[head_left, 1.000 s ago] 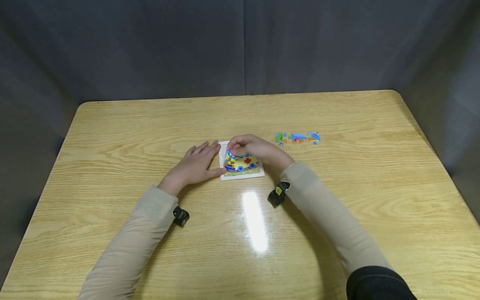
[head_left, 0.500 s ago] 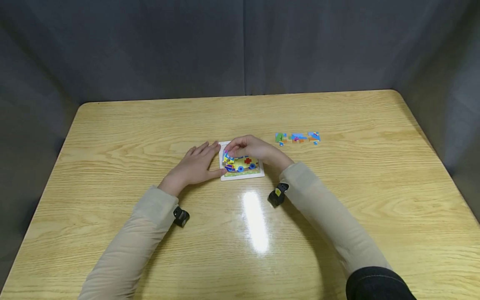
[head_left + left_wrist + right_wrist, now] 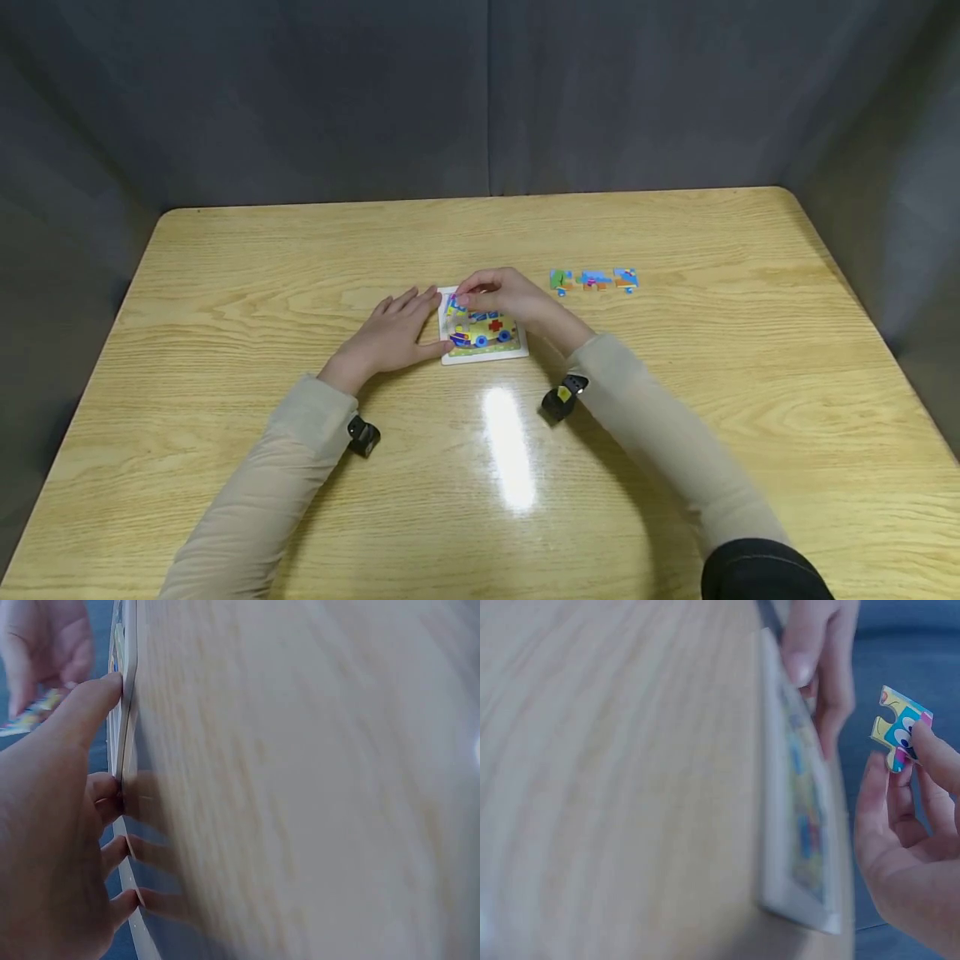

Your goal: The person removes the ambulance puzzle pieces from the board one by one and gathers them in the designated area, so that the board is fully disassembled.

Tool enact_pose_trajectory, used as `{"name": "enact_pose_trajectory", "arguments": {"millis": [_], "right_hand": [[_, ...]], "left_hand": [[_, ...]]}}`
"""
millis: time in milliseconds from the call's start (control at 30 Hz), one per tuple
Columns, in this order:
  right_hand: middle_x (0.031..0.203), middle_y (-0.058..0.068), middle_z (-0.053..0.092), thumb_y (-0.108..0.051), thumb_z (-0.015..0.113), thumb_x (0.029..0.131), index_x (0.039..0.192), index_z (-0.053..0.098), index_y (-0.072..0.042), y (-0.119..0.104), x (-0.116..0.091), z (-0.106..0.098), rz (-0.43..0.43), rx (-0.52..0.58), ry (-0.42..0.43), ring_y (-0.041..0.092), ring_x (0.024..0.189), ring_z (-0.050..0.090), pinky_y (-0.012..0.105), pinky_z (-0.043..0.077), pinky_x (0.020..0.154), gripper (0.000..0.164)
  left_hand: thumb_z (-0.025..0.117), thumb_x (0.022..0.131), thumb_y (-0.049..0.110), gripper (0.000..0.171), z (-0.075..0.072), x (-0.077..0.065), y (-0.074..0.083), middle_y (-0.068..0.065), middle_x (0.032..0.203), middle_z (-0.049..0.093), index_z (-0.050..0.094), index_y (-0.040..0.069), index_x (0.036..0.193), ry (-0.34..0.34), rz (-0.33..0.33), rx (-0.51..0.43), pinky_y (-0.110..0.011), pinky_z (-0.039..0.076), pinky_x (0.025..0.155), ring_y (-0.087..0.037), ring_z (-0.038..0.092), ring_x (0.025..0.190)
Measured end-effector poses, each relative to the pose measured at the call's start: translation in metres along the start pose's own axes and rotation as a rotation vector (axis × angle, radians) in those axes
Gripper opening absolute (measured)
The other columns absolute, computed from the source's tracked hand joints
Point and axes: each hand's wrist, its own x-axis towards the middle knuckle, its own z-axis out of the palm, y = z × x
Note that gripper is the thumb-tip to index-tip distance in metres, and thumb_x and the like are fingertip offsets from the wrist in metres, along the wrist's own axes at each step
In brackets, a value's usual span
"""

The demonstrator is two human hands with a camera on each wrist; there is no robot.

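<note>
My right hand [image 3: 510, 302] pinches a jigsaw piece [image 3: 904, 720] between thumb and fingers. The piece is yellow and blue with cartoon eyes, and it is tilted up off the board in the right wrist view. Below it lies a white-framed puzzle board [image 3: 487, 359] whose picture, partly hidden by the right hand, is a yellow vehicle with a red cross [image 3: 496, 325] and blue wheels. My left hand [image 3: 390, 335] rests along the board's left side with its fingers spread, fingertips and thumb right at the frame.
To the board's upper right, three loose jigsaw pieces, a green and blue one [image 3: 559, 280], a blue and pink one [image 3: 596, 279] and another blue one [image 3: 626, 277], lie in a row on the wooden table [image 3: 300, 250]. Dark curtains [image 3: 322, 100] surround the table's back and sides.
The right hand lowered the jigsaw piece toward the left part of the picture, then raised and tilted it again. The left hand has stayed at the frame. The head view has shifted slightly.
</note>
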Motion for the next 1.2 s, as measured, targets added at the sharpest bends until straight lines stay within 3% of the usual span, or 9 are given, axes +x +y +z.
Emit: {"name": "enact_pose_trajectory", "arguments": {"millis": [167,333,600,667,767,867,1067,1200], "right_hand": [[0.099,0.001,0.066,-0.015,0.063,0.092,0.114,0.065,0.001,-0.014,-0.015,-0.007,-0.023,0.035,0.053,0.01,0.084,0.064,0.04,0.054,0.091,0.027],[0.093,-0.002,0.068,-0.018,0.064,0.092,0.115,0.067,-0.002,-0.021,-0.03,-0.02,-0.032,-0.001,0.098,0.015,0.084,0.064,0.046,0.053,0.091,0.028],[0.116,0.006,0.069,-0.017,0.063,0.093,0.121,0.066,-0.004,-0.024,-0.054,-0.054,-0.013,-0.039,0.169,0.011,0.092,0.066,0.047,0.048,0.099,0.031],[0.116,0.003,0.069,-0.016,0.062,0.093,0.124,0.064,-0.005,-0.023,-0.06,-0.065,0.005,-0.072,0.185,0.009,0.093,0.066,0.043,0.049,0.097,0.033],[0.108,-0.004,0.068,-0.014,0.062,0.093,0.127,0.062,-0.007,-0.02,-0.07,-0.081,0.032,-0.131,0.217,0.004,0.085,0.062,0.032,0.05,0.082,0.035],[0.105,-0.005,0.064,-0.011,0.061,0.093,0.129,0.06,-0.006,-0.015,-0.077,-0.096,0.047,-0.184,0.23,0.003,0.081,0.06,0.029,0.047,0.074,0.036],[0.099,-0.002,0.062,-0.005,0.058,0.094,0.13,0.056,0.003,-0.002,-0.084,-0.109,0.091,-0.224,0.174,-0.001,0.083,0.062,0.031,0.054,0.088,0.038],[0.088,-0.005,0.062,0.0,0.056,0.093,0.128,0.055,0.006,0.009,-0.083,-0.11,0.121,-0.232,0.118,0.001,0.08,0.062,0.025,0.055,0.081,0.036]], "left_hand": [[0.044,0.092,0.062,0.084,-0.001,0.002,0.001,-0.002,0.163,0.007,0.013,0.014,0.155,-0.003,0.005,0.005,-0.055,0.007,0.12,-0.028,0.006,0.151],[0.043,0.093,0.062,0.085,0.0,0.004,0.002,-0.002,0.163,0.007,0.012,0.015,0.155,-0.011,0.0,0.006,-0.054,0.006,0.121,-0.028,0.005,0.151],[0.044,0.092,0.062,0.085,0.0,0.006,0.004,-0.002,0.163,0.007,0.012,0.015,0.155,-0.01,0.001,0.016,-0.053,0.006,0.121,-0.027,0.005,0.151],[0.044,0.092,0.062,0.085,0.0,0.006,0.004,-0.001,0.163,0.006,0.012,0.015,0.155,-0.01,0.003,0.015,-0.053,0.005,0.121,-0.026,0.005,0.151],[0.044,0.092,0.062,0.085,0.0,0.006,0.004,-0.001,0.163,0.006,0.012,0.015,0.155,-0.005,0.006,0.014,-0.053,0.005,0.121,-0.026,0.005,0.151],[0.044,0.092,0.062,0.085,0.0,0.005,0.003,-0.001,0.163,0.006,0.012,0.015,0.155,-0.002,0.005,0.016,-0.053,0.005,0.121,-0.026,0.005,0.151],[0.045,0.093,0.061,0.084,-0.001,0.004,0.003,-0.002,0.163,0.007,0.012,0.014,0.155,0.001,0.008,0.026,-0.054,0.006,0.121,-0.027,0.005,0.151],[0.045,0.093,0.061,0.084,-0.002,0.004,0.003,-0.002,0.163,0.006,0.012,0.014,0.155,0.001,0.007,0.024,-0.053,0.005,0.121,-0.027,0.004,0.151]]}}
